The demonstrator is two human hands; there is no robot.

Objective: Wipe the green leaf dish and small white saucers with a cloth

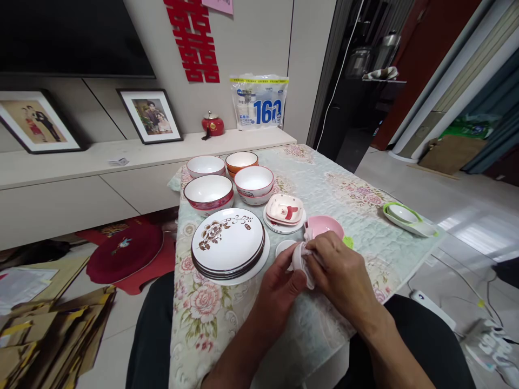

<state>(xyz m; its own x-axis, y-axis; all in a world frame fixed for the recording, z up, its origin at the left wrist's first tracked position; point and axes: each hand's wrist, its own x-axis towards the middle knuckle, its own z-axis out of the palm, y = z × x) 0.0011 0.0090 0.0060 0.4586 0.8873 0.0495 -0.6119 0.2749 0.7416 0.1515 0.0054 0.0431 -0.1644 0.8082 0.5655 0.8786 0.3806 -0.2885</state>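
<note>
Over the front of the table, my left hand [279, 286] grips a small white dish [300, 262], tilted on edge between thumb and fingers. My right hand [340, 273] is closed at the dish's rim, pinching what looks like a pale cloth [310, 252] pressed against it; the fingers partly hide both. Just behind my hands are a pink bowl [324, 226] and another small white dish [285, 247], partly covered by my left fingers. Something bright green [347, 241] shows beside my right knuckles. A stack of white plates with brown flowers [229, 237] lies to the left.
Several stacked bowls [208, 190] stand at the back left of the floral tablecloth [203, 324]. Small bear-patterned dishes [285, 208] rest on white plates. At the right edge sits a green-rimmed dish [421, 229] holding a small bowl. A red stool [125, 251] is at the left.
</note>
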